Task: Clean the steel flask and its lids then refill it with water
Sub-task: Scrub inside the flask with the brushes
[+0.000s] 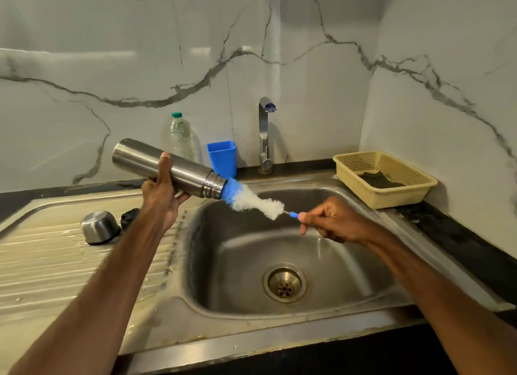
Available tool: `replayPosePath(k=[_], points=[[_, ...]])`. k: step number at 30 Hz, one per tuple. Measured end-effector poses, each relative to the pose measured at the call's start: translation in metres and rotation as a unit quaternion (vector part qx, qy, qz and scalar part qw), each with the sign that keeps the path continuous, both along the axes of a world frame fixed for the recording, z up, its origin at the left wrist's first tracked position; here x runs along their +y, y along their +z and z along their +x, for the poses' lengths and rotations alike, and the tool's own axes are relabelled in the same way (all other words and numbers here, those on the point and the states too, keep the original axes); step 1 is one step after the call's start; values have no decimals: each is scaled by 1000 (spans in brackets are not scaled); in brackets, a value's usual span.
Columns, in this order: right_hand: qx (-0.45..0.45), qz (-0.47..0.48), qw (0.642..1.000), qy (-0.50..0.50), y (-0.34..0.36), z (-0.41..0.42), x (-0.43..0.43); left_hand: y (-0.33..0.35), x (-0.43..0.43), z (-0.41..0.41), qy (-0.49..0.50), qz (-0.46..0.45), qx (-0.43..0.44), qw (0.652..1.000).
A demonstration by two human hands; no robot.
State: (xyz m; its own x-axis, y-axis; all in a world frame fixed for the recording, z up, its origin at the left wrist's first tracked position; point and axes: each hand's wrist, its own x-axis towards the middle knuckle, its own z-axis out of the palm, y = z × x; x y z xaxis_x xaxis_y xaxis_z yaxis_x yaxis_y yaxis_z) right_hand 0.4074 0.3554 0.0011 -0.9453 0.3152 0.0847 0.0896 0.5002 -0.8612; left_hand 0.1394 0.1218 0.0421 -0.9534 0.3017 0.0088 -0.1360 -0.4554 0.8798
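Observation:
My left hand (161,195) grips the steel flask (145,162) around its middle and holds it nearly level above the sink's left edge, mouth pointing right. A bottle brush (251,198) with blue and white bristles sticks out of the mouth, its tip inside. My right hand (330,220) pinches the brush's blue handle end over the basin. On the draining board the steel cup lid (99,226) sits upside down, and the black inner lid (129,218) lies just right of it, partly hidden by my left forearm.
The steel sink basin (223,262) has a drain at its middle, and the tap (264,134) stands behind it, not running. A clear plastic bottle (180,137) and a blue cup (221,158) stand by the wall. A beige basket (383,179) with a dark scrubber sits at the back right.

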Motion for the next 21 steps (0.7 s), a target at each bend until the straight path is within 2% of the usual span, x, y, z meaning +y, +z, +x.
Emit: replayPosePath(k=[5,7,9,11,14,17,18,19,20,21], points=[[-95,-181,978,39,2,1,9,3,1,2,-8,5,13,1000],[-104,-204,973,40,1,4,14,3,1,1,-13,4,15,1000],[-74,-143,987,9,-3,4,15,2,1,1,-8,7,14,1000],[10,4,999,-41,-6,1,10,2,0,0,3,9,14,1000],[162,211,960,-86,-10,-6,6,4,-2,-3,31,12,-5,999],[200,346,910,-109,-9,-11,6,6,-5,-6,49,26,-24,998],[199,364,903,-108,-9,-12,6,6,-6,-6,48,30,-24,998],[186,352,911,-105,-11,-12,7,6,-6,-6,45,32,-21,998],[153,295,939,-90,-12,-11,6,7,-7,-5,42,31,-13,999],[104,194,974,-60,-12,-10,5,6,-9,-6,39,27,-4,999]])
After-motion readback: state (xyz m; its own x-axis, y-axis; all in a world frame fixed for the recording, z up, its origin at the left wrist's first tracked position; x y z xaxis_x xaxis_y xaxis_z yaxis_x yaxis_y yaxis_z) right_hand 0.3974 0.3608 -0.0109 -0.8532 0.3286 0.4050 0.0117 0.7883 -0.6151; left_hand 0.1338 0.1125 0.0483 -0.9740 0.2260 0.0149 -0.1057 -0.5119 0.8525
